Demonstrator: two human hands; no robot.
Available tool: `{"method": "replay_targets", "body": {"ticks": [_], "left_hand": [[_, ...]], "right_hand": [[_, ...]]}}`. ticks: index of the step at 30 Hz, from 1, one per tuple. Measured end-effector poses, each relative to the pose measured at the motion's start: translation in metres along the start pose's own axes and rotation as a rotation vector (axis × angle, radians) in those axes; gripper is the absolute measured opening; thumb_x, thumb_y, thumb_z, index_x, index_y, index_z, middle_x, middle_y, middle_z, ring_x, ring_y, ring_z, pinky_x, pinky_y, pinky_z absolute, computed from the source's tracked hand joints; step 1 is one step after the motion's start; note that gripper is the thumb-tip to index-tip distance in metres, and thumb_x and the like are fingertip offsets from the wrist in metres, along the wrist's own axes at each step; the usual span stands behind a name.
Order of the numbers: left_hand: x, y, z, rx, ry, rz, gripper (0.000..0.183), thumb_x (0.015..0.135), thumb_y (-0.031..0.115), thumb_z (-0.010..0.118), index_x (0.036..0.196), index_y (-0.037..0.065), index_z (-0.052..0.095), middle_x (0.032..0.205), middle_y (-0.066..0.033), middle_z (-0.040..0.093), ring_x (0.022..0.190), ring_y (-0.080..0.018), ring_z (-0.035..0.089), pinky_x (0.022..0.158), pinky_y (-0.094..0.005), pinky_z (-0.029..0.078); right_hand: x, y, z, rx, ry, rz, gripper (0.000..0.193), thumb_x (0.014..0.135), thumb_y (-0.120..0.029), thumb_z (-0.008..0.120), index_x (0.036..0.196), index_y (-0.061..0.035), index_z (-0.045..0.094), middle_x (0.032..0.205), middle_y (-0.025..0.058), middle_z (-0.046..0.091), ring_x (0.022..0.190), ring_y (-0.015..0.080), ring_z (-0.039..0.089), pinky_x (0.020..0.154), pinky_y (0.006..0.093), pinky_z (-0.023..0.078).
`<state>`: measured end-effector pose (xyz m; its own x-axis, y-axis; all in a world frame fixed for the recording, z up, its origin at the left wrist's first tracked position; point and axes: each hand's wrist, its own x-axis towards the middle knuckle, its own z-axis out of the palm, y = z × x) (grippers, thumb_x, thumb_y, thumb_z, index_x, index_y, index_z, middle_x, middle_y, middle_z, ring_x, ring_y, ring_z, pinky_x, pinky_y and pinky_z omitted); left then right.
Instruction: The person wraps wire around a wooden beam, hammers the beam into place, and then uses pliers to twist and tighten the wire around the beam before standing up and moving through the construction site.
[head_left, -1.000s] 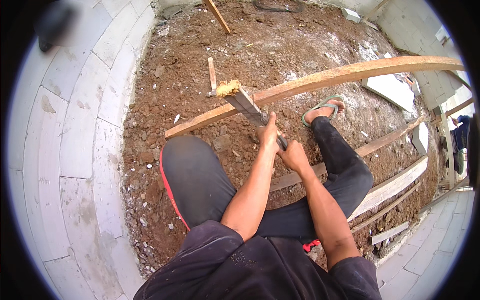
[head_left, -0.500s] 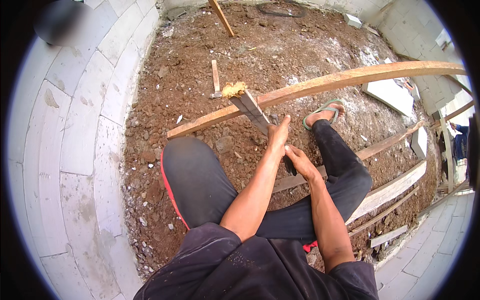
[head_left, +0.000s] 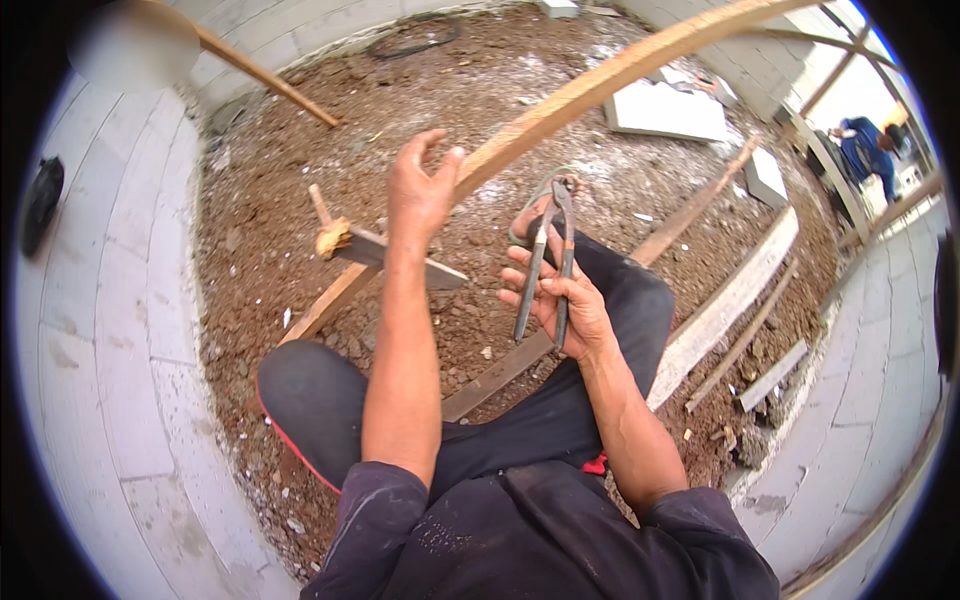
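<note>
In my right hand (head_left: 580, 310) is a pair of pincers (head_left: 545, 245), jaws up, its two dark handles spread across my fingers. My left hand (head_left: 420, 195) is raised with thumb and fingers apart, in front of a long wooden beam (head_left: 560, 110); whether it touches the beam I cannot tell. Below that hand, a short dark board (head_left: 430, 270) lies across the beam's lower left part. Yellowish crumpled material (head_left: 332, 238) clings to the board's left end. Just beyond it, a wooden handle (head_left: 318, 203) sticks up, its lower part hidden.
White block walls (head_left: 130, 330) enclose the rough brown soil (head_left: 280, 170). A slanting wooden post (head_left: 270, 85) stands far left. White slabs (head_left: 665, 112) and several planks (head_left: 725, 310) lie to the right. At far right another person in blue (head_left: 865, 155) bends down.
My left hand has left the short board and risen up and left. My right hand now holds the pincers up in plain view. The whole view has also shifted and turned.
</note>
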<state>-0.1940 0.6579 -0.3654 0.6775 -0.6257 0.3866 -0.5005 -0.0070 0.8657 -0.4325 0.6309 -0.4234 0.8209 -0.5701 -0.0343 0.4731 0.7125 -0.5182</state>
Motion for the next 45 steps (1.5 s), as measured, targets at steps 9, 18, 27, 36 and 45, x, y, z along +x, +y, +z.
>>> {"method": "replay_targets", "body": {"ticks": [9, 18, 27, 36, 45], "left_hand": [[0.004, -0.014, 0.120, 0.356, -0.049, 0.213, 0.039, 0.086, 0.033, 0.072, 0.113, 0.005, 0.068, 0.098, -0.0243, 0.070, 0.092, -0.0411, 0.068, 0.079, -0.0469, 0.052], [-0.014, 0.037, 0.074, 0.362, -0.050, 0.207, 0.034, 0.083, 0.029, 0.073, 0.108, 0.006, 0.070, 0.092, -0.0221, 0.070, 0.087, -0.0405, 0.067, 0.076, -0.0475, 0.052], [-0.043, 0.035, 0.029, 0.386, -0.109, 0.139, 0.034, 0.082, 0.032, 0.076, 0.103, 0.006, 0.070, 0.094, -0.0206, 0.070, 0.089, -0.0401, 0.066, 0.076, -0.0492, 0.051], [-0.012, 0.011, 0.053, 0.436, -0.303, 0.115, 0.035, 0.082, 0.028, 0.074, 0.103, 0.000, 0.071, 0.092, -0.0238, 0.070, 0.089, -0.0397, 0.068, 0.077, -0.0470, 0.052], [0.030, -0.050, 0.100, 0.573, -0.450, 0.190, 0.035, 0.085, 0.030, 0.071, 0.101, -0.001, 0.069, 0.093, -0.0243, 0.070, 0.087, -0.0385, 0.068, 0.078, -0.0457, 0.052]], "right_hand": [[-0.188, -0.151, -0.020, -0.351, 0.199, -0.257, 0.062, 0.099, -0.007, 0.051, 0.154, -0.0086, 0.024, 0.128, 0.0265, 0.056, 0.103, 0.0357, 0.067, 0.086, 0.0497, 0.058], [-0.293, -0.135, 0.000, -0.337, 0.488, -0.418, 0.058, 0.100, -0.012, 0.053, 0.152, -0.0118, 0.029, 0.128, 0.0248, 0.057, 0.101, 0.0347, 0.068, 0.082, 0.0496, 0.060], [-0.401, -0.105, 0.060, -0.482, 0.600, -0.609, 0.036, 0.103, -0.014, 0.048, 0.137, -0.0048, 0.041, 0.123, 0.0217, 0.061, 0.096, 0.0292, 0.069, 0.077, 0.0446, 0.062], [-0.332, -0.170, 0.106, -0.666, 0.238, -0.980, 0.050, 0.106, -0.025, 0.044, 0.150, -0.0063, 0.031, 0.106, 0.0125, 0.061, 0.071, 0.0171, 0.061, 0.052, 0.0306, 0.049], [-0.204, -0.173, 0.098, -0.517, -0.100, -0.818, 0.062, 0.107, -0.024, 0.037, 0.153, 0.0046, 0.007, 0.092, 0.0077, 0.047, 0.066, 0.0118, 0.050, 0.049, 0.0269, 0.048]]}}
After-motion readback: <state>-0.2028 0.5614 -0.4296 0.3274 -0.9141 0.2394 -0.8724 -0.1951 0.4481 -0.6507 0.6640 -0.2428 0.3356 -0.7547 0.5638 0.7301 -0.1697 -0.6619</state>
